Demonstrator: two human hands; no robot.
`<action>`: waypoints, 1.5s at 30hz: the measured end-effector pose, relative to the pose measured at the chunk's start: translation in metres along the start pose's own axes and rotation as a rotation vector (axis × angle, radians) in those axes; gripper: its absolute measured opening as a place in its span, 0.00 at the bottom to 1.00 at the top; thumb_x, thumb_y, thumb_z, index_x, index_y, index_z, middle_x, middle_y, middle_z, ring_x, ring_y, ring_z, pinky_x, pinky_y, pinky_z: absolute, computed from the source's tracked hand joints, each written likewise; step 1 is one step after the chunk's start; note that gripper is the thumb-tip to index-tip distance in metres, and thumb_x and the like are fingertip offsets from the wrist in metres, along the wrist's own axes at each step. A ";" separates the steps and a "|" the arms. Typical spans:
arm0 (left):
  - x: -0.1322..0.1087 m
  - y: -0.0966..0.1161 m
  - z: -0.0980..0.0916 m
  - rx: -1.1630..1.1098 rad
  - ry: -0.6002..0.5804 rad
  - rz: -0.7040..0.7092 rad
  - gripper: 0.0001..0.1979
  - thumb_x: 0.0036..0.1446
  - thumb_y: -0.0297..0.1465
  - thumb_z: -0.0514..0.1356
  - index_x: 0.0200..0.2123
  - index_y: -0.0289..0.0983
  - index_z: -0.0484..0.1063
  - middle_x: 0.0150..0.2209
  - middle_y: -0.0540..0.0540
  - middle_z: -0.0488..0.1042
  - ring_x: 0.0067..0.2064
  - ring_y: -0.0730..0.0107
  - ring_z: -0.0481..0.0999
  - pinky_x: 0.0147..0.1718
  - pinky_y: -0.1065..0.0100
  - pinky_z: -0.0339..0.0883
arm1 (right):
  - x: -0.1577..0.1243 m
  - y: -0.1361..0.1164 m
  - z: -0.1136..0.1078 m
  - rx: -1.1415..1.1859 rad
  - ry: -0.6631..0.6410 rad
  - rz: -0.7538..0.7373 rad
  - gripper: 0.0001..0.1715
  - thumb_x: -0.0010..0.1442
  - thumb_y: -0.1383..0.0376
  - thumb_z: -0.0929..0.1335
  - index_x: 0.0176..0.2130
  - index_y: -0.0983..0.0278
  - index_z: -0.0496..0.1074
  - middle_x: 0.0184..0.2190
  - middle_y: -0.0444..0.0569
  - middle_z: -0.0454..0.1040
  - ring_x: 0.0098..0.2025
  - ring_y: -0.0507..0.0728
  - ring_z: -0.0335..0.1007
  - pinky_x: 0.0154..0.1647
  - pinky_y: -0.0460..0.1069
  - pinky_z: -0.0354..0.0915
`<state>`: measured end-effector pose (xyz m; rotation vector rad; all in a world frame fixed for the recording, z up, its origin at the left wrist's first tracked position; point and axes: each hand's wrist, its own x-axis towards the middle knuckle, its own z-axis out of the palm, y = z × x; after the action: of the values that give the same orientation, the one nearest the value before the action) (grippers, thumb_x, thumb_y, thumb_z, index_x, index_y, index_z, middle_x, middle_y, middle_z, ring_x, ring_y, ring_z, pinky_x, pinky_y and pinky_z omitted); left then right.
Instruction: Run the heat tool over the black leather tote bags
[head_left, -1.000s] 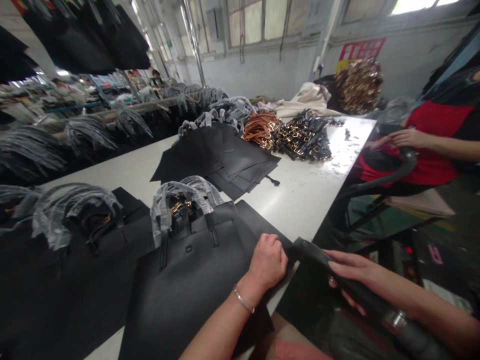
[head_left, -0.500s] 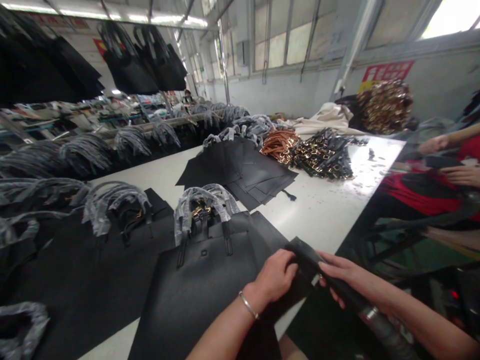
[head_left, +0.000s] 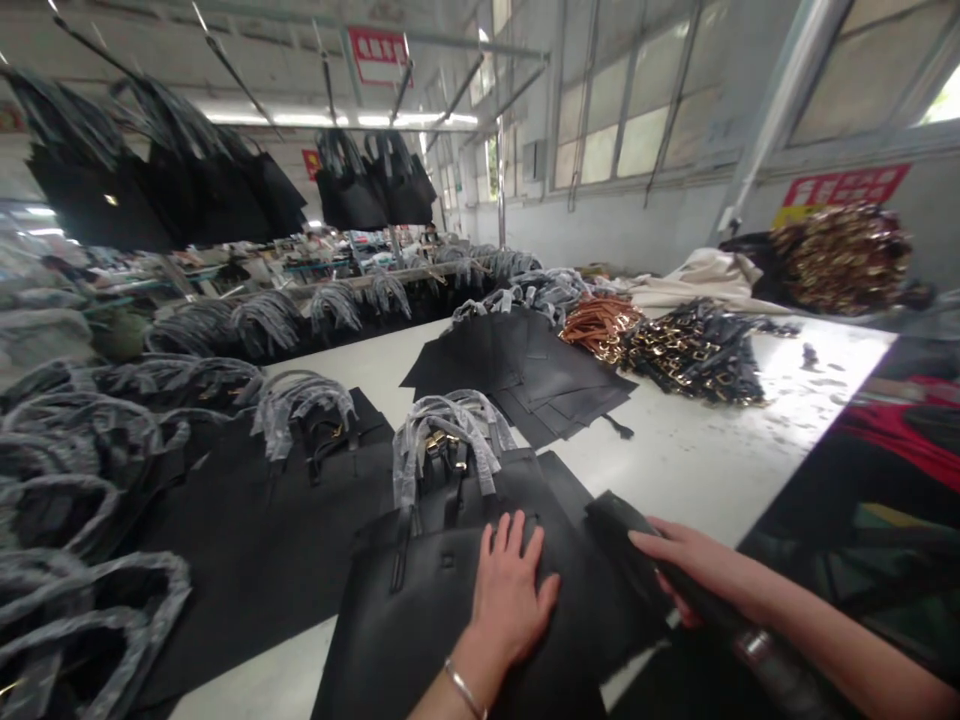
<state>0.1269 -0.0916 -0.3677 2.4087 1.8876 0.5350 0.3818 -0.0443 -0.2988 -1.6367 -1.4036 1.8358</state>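
Observation:
A black leather handbag (head_left: pixel 420 610) lies flat on the white table (head_left: pixel 705 460) in front of me, its handles (head_left: pixel 442 435) wrapped in clear plastic. My left hand (head_left: pixel 510 590) rests flat on the bag's front, fingers spread, a thin bracelet on the wrist. At the bag's right edge my right hand (head_left: pixel 694 565) grips a black strap or flap (head_left: pixel 626 545) that runs from the bag down past the table's edge.
More black bags with wrapped handles (head_left: pixel 300 400) lie to the left. Flat black leather panels (head_left: pixel 525 375), brown straps (head_left: pixel 600 320) and a heap of black straps with gold buckles (head_left: pixel 697 350) are farther back. Bags (head_left: pixel 367 190) hang overhead. A person in red (head_left: pixel 907 430) sits at right.
My left hand let go of the bag's right edge and now lies open on its front. The view tilted upward. My right hand keeps its hold on the strap.

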 end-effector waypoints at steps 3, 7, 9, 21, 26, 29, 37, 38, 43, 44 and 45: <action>0.017 0.002 -0.002 -0.028 -0.006 -0.012 0.21 0.60 0.43 0.56 0.53 0.39 0.69 0.59 0.39 0.65 0.61 0.51 0.61 0.62 0.48 0.50 | 0.025 -0.025 -0.001 -0.006 -0.052 0.021 0.29 0.60 0.46 0.65 0.51 0.61 0.61 0.17 0.38 0.67 0.13 0.50 0.63 0.12 0.44 0.64; 0.058 -0.014 0.005 -0.057 0.036 -0.019 0.24 0.58 0.41 0.58 0.54 0.34 0.68 0.64 0.36 0.57 0.65 0.49 0.53 0.62 0.51 0.53 | 0.067 -0.059 0.000 -0.082 -0.060 0.071 0.23 0.63 0.48 0.63 0.46 0.63 0.61 0.17 0.40 0.68 0.13 0.51 0.63 0.11 0.44 0.65; 0.069 -0.022 0.012 -0.076 0.052 -0.024 0.30 0.57 0.44 0.58 0.59 0.34 0.63 0.66 0.35 0.52 0.67 0.47 0.48 0.62 0.50 0.51 | 0.088 -0.075 0.001 -0.103 -0.055 0.104 0.21 0.64 0.49 0.61 0.45 0.63 0.61 0.16 0.41 0.68 0.13 0.51 0.63 0.11 0.45 0.65; 0.099 -0.030 0.017 -0.073 0.074 -0.056 0.20 0.55 0.43 0.60 0.48 0.38 0.68 0.60 0.34 0.60 0.60 0.44 0.58 0.55 0.48 0.55 | 0.103 -0.098 -0.013 -0.117 -0.051 0.198 0.22 0.63 0.48 0.62 0.46 0.63 0.61 0.17 0.42 0.69 0.12 0.51 0.63 0.11 0.45 0.65; 0.097 -0.028 0.019 -0.061 0.060 -0.049 0.22 0.57 0.44 0.58 0.49 0.37 0.67 0.59 0.32 0.61 0.60 0.43 0.59 0.55 0.47 0.54 | 0.124 -0.100 -0.002 -0.088 0.033 0.045 0.20 0.63 0.50 0.63 0.45 0.62 0.62 0.19 0.40 0.68 0.13 0.49 0.63 0.11 0.43 0.63; 0.092 -0.025 0.018 -0.060 0.057 -0.050 0.22 0.56 0.45 0.59 0.50 0.37 0.67 0.59 0.33 0.61 0.59 0.43 0.60 0.55 0.47 0.55 | 0.114 -0.096 -0.003 -0.091 0.038 0.004 0.22 0.62 0.49 0.64 0.45 0.62 0.62 0.20 0.40 0.69 0.13 0.49 0.63 0.10 0.43 0.63; 0.068 -0.012 0.022 -0.076 0.069 -0.062 0.22 0.57 0.43 0.59 0.50 0.35 0.66 0.58 0.33 0.62 0.60 0.45 0.59 0.55 0.48 0.57 | 0.066 -0.079 0.005 -0.132 -0.148 0.094 0.24 0.60 0.48 0.66 0.46 0.62 0.64 0.22 0.42 0.72 0.14 0.50 0.66 0.11 0.43 0.66; 0.065 -0.010 0.021 -0.084 0.067 -0.063 0.21 0.58 0.42 0.58 0.50 0.35 0.67 0.57 0.34 0.63 0.59 0.46 0.59 0.54 0.49 0.57 | 0.067 -0.079 0.009 -0.133 -0.168 0.096 0.23 0.60 0.48 0.66 0.46 0.62 0.64 0.21 0.42 0.72 0.13 0.50 0.66 0.11 0.43 0.66; 0.058 -0.006 0.014 -0.126 0.056 -0.048 0.16 0.59 0.37 0.57 0.48 0.34 0.67 0.47 0.38 0.68 0.52 0.52 0.64 0.50 0.53 0.62 | 0.082 -0.091 0.030 -0.156 -0.213 0.090 0.19 0.63 0.51 0.64 0.44 0.62 0.62 0.20 0.41 0.71 0.13 0.50 0.65 0.10 0.43 0.65; 0.058 -0.006 0.013 -0.129 0.060 -0.055 0.16 0.59 0.37 0.57 0.47 0.33 0.67 0.46 0.38 0.68 0.51 0.52 0.64 0.50 0.53 0.62 | 0.083 -0.093 0.031 -0.167 -0.216 0.087 0.19 0.63 0.50 0.64 0.43 0.62 0.62 0.19 0.41 0.71 0.13 0.50 0.65 0.10 0.43 0.66; 0.058 -0.006 0.012 -0.131 0.064 -0.066 0.16 0.58 0.37 0.57 0.46 0.33 0.67 0.45 0.39 0.67 0.50 0.52 0.64 0.49 0.53 0.63 | 0.083 -0.094 0.031 -0.181 -0.216 0.088 0.19 0.62 0.50 0.64 0.43 0.62 0.62 0.19 0.41 0.71 0.13 0.50 0.65 0.10 0.43 0.66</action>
<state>0.1368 -0.0334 -0.3664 2.2664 1.8837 0.7156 0.2956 0.0487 -0.2754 -1.6483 -1.6551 2.0396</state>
